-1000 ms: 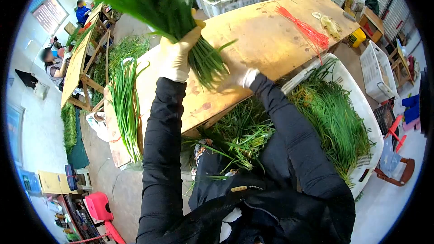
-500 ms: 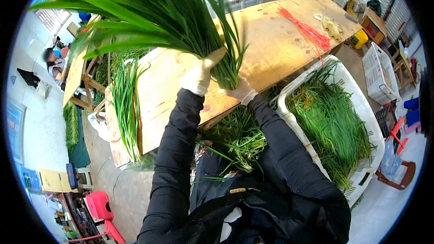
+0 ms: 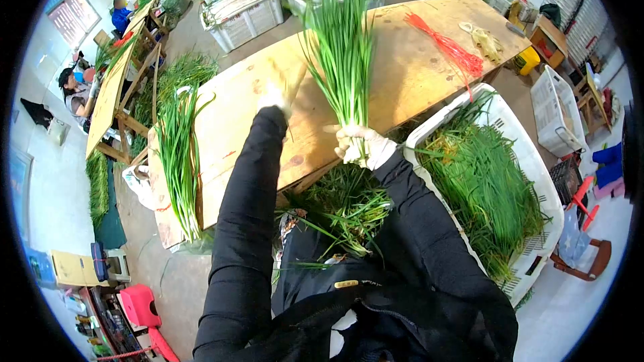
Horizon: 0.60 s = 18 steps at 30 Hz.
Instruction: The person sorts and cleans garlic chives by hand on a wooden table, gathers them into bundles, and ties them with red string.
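Observation:
My gloved right hand (image 3: 364, 146) is wrapped round the pale stem ends of a bunch of garlic chives (image 3: 342, 60), which stands upright with its leaves pointing away from me. To the left, off the bunch, my gloved left hand (image 3: 274, 92) is over the wooden table (image 3: 402, 40). Motion smears its fingers, so their pose is unclear. Another bunch of chives (image 3: 180, 161) lies along the table's left end. Red ties (image 3: 446, 47) are spread on the right half of the table, with a pale glove (image 3: 484, 41) beside them.
A white crate (image 3: 547, 214) full of loose greens (image 3: 479, 188) stands at my right, against the table. Loose leaves (image 3: 349, 208) cover my lap. Stacked crates (image 3: 245, 17) stand beyond the table. Far left, a person (image 3: 79, 97) sits at another bench (image 3: 114, 110).
The bunch has swung from leaning left to upright, its leaves drawn together. My left hand has let go of it and moved left. My right hand still grips the stem ends.

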Each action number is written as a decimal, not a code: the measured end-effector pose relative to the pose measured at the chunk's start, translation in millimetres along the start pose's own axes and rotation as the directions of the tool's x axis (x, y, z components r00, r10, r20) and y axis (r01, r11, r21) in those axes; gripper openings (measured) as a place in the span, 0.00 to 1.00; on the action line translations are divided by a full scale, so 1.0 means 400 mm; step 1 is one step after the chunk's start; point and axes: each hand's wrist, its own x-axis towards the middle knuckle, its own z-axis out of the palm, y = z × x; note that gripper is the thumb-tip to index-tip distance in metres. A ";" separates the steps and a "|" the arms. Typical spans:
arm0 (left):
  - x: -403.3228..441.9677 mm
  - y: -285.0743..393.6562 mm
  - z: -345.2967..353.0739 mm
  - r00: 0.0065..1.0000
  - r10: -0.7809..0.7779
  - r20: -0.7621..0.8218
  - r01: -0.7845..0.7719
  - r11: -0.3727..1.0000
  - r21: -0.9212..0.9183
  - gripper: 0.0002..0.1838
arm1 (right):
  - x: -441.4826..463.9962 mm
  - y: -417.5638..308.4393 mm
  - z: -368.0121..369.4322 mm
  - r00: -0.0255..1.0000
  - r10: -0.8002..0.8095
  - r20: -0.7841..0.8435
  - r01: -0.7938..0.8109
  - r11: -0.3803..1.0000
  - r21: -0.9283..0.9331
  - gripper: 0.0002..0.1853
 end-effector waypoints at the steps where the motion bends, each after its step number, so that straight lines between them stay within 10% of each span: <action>1: 0.026 -0.117 -0.012 0.998 0.057 -0.033 -0.039 0.913 0.407 0.37 | 0.009 -0.009 -0.053 0.998 0.006 0.068 -0.011 0.997 0.074 0.33; 4: -0.087 -0.198 0.011 0.971 0.175 0.161 -0.223 0.440 0.870 0.41 | -0.012 -0.019 -0.083 0.994 0.093 0.059 -0.099 0.990 0.097 0.37; 6: -0.171 -0.254 0.037 0.703 0.385 0.597 -0.709 0.430 0.558 0.42 | -0.015 -0.028 -0.087 0.988 0.116 0.099 -0.129 0.982 0.138 0.36; 8: -0.339 -0.100 0.013 0.280 0.270 0.921 -0.856 0.505 0.113 0.42 | -0.019 -0.019 -0.096 0.989 0.091 0.120 -0.111 0.980 0.167 0.36; 9: -0.377 -0.110 0.004 0.277 0.269 0.923 -0.852 0.512 0.107 0.42 | -0.020 -0.005 -0.097 0.998 0.039 0.054 -0.048 0.982 0.185 0.32; 11: -0.428 -0.136 -0.027 0.175 0.064 0.983 -0.013 0.998 -0.063 0.37 | -0.052 0.025 -0.059 0.998 0.029 -0.048 -0.025 0.997 0.070 0.29; 14: -0.445 -0.158 -0.021 0.733 -0.164 0.661 0.385 0.900 -0.203 0.49 | -0.097 0.128 -0.003 0.924 -0.114 -0.365 0.030 0.973 -0.229 0.13; 17: -0.457 -0.194 0.067 0.752 -0.143 0.643 0.488 0.777 -0.397 0.42 | -0.103 0.258 -0.027 0.885 -0.354 -0.303 0.174 0.854 -0.490 0.11; 18: -0.455 -0.211 0.109 0.783 -0.037 0.621 0.421 0.767 -0.484 0.38 | -0.110 0.265 0.007 0.840 -0.300 -0.452 -0.020 0.815 -0.579 0.14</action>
